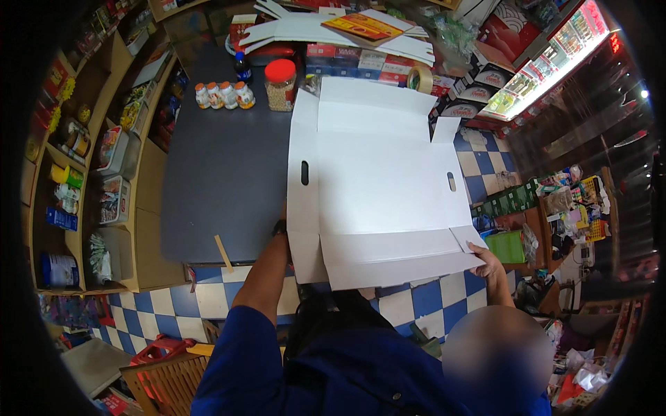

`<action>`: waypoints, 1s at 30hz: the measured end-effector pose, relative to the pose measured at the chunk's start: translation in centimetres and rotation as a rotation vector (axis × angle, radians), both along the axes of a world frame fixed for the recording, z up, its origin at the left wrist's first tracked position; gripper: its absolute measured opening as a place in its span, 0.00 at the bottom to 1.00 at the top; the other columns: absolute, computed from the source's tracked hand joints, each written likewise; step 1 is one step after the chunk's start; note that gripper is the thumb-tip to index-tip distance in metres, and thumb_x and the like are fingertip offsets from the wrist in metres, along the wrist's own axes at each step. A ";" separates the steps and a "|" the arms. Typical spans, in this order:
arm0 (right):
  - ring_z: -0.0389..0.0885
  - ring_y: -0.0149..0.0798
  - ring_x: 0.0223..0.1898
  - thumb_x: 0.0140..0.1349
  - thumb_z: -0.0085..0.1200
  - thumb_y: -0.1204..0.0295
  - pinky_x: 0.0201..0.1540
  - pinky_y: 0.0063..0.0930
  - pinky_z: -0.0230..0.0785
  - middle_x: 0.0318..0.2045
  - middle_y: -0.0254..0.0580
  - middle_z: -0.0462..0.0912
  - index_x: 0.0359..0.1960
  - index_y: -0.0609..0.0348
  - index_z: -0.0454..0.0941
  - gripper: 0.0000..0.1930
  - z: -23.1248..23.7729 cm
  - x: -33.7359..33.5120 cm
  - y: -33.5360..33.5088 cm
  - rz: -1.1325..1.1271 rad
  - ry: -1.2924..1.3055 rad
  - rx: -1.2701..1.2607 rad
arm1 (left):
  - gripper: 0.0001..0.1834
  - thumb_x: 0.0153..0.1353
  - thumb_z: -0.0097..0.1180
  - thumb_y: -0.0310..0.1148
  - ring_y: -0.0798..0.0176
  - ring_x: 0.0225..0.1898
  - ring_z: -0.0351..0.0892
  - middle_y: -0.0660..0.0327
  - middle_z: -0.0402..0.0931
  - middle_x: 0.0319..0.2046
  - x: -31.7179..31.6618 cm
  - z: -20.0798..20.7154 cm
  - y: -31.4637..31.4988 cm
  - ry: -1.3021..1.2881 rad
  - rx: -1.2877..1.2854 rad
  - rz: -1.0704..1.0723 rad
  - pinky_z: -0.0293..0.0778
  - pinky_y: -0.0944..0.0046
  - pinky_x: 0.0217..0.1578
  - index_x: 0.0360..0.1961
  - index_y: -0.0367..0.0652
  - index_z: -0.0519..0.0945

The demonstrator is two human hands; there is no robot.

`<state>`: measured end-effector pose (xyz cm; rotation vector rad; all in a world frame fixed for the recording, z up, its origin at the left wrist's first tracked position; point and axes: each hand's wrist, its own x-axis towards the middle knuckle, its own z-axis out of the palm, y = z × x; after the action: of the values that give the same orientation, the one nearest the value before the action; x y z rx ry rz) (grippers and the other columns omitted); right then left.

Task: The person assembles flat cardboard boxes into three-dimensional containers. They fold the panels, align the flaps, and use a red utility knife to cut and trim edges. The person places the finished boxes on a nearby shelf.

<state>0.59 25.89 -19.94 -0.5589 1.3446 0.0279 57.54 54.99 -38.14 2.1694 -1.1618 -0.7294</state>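
A large white cardboard box blank (388, 177), opened out flat with creases, raised flaps and two oval handle holes, spreads in front of me. It lies partly over the dark grey table (222, 159) and overhangs the table's right side. My right hand (487, 261) is closed on its near right corner, at a small folded flap. On the other side, my left hand (284, 211) is at the left edge, mostly hidden behind the cardboard. A dark band circles that wrist, and the fingers do not show.
On the table stand a red-lidded jar (280, 87), several small white bottles (225, 96) and a dark blue bottle (242, 68). Behind are stacked cartons (357, 61), a tape roll (420, 79) and cut white cardboard (298, 29). Shelves (142, 187) line the left; a lit display case (548, 62) stands right.
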 end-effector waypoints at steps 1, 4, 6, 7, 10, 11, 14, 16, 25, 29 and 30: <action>0.80 0.33 0.22 0.58 0.68 0.52 0.16 0.23 0.71 0.31 0.35 0.82 0.42 0.57 0.80 0.22 0.4 0.7 0.3 0.033 0.001 -0.009 | 0.20 0.59 0.57 0.30 0.39 0.53 0.71 0.43 0.72 0.53 1.3 0.0 0.4 -0.056 0.003 -0.021 0.71 0.47 0.53 0.53 0.37 0.75; 0.82 0.34 0.34 0.56 0.68 0.48 0.22 0.27 0.71 0.37 0.37 0.83 0.47 0.55 0.80 0.26 -0.6 0.7 2.5 0.036 0.128 -0.171 | 0.18 0.57 0.56 0.26 0.37 0.51 0.73 0.42 0.74 0.48 1.8 3.9 3.5 -0.262 -0.049 0.061 0.72 0.46 0.51 0.49 0.35 0.76; 0.81 0.35 0.41 0.54 0.68 0.45 0.26 0.27 0.70 0.41 0.38 0.83 0.48 0.54 0.80 0.29 -3.2 -1.0 2.7 0.060 0.183 -0.188 | 0.15 0.53 0.53 0.19 0.34 0.47 0.74 0.40 0.75 0.45 2.0 6.9 6.3 -0.345 -0.075 0.133 0.73 0.43 0.48 0.45 0.34 0.78; 0.77 0.35 0.43 0.53 0.67 0.41 0.31 0.24 0.68 0.44 0.38 0.83 0.51 0.52 0.80 0.33 -0.5 2.9 4.4 0.123 0.255 -0.266 | 0.14 0.54 0.51 0.18 0.33 0.45 0.75 0.40 0.76 0.43 2.7 6.8 9.5 -0.330 -0.064 0.247 0.73 0.42 0.46 0.44 0.33 0.77; 0.77 0.36 0.42 0.53 0.67 0.42 0.35 0.26 0.70 0.46 0.40 0.82 0.56 0.53 0.78 0.35 2.2 4.4 7.2 0.140 0.266 -0.364 | 0.10 0.62 0.48 0.23 0.34 0.42 0.77 0.37 0.77 0.39 3.2 8.9 14.3 -0.118 0.004 0.589 0.73 0.44 0.44 0.44 0.34 0.74; 0.78 0.38 0.43 0.54 0.67 0.42 0.38 0.34 0.72 0.49 0.42 0.81 0.59 0.53 0.75 0.37 0.2 2.5 6.0 0.152 0.194 -0.284 | 0.09 0.64 0.48 0.25 0.34 0.42 0.77 0.36 0.77 0.39 3.1 9.3 14.9 -0.120 -0.016 0.670 0.72 0.44 0.43 0.44 0.35 0.74; 0.76 0.44 0.55 0.59 0.65 0.50 0.53 0.38 0.73 0.56 0.50 0.77 0.62 0.61 0.70 0.36 -1.8 -0.1 6.2 0.060 0.160 -0.543 | 0.16 0.70 0.50 0.42 0.37 0.40 0.78 0.41 0.79 0.38 0.8 13.7 15.2 -0.142 -0.154 0.696 0.73 0.47 0.41 0.46 0.39 0.76; 0.72 0.52 0.61 0.65 0.60 0.58 0.58 0.44 0.69 0.60 0.59 0.73 0.62 0.69 0.68 0.31 -1.2 -1.5 6.1 0.243 0.429 -1.043 | 0.18 0.72 0.48 0.44 0.42 0.39 0.80 0.43 0.78 0.36 -1.6 14.0 13.6 -0.074 -0.430 0.513 0.73 0.50 0.41 0.47 0.39 0.76; 0.60 0.53 0.71 0.49 0.72 0.62 0.74 0.49 0.47 0.68 0.50 0.66 0.69 0.45 0.66 0.43 8.1 17.0 23.8 1.465 0.135 -1.514 | 0.17 0.73 0.46 0.41 0.65 0.30 0.82 0.59 0.83 0.35 -7.8 8.6 11.4 0.433 -0.160 0.360 0.77 0.62 0.32 0.45 0.36 0.77; 0.69 0.51 0.66 0.52 0.61 0.79 0.71 0.46 0.56 0.63 0.49 0.74 0.64 0.48 0.72 0.34 4.0 16.3 23.4 1.675 0.234 -1.561 | 0.16 0.74 0.45 0.39 0.65 0.30 0.82 0.60 0.83 0.35 -7.5 9.3 11.0 0.600 -0.104 0.464 0.77 0.63 0.32 0.47 0.37 0.76; 0.72 0.51 0.63 0.51 0.59 0.81 0.69 0.44 0.60 0.60 0.49 0.76 0.61 0.49 0.74 0.31 4.4 16.3 23.0 1.598 0.164 -1.570 | 0.16 0.73 0.45 0.39 0.65 0.30 0.82 0.60 0.83 0.36 -7.1 8.9 11.0 0.591 -0.114 0.440 0.78 0.62 0.33 0.48 0.36 0.76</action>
<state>16.85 48.87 -15.58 -2.8569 0.4668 0.3334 50.41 65.97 -29.19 1.8283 -0.3962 -0.9767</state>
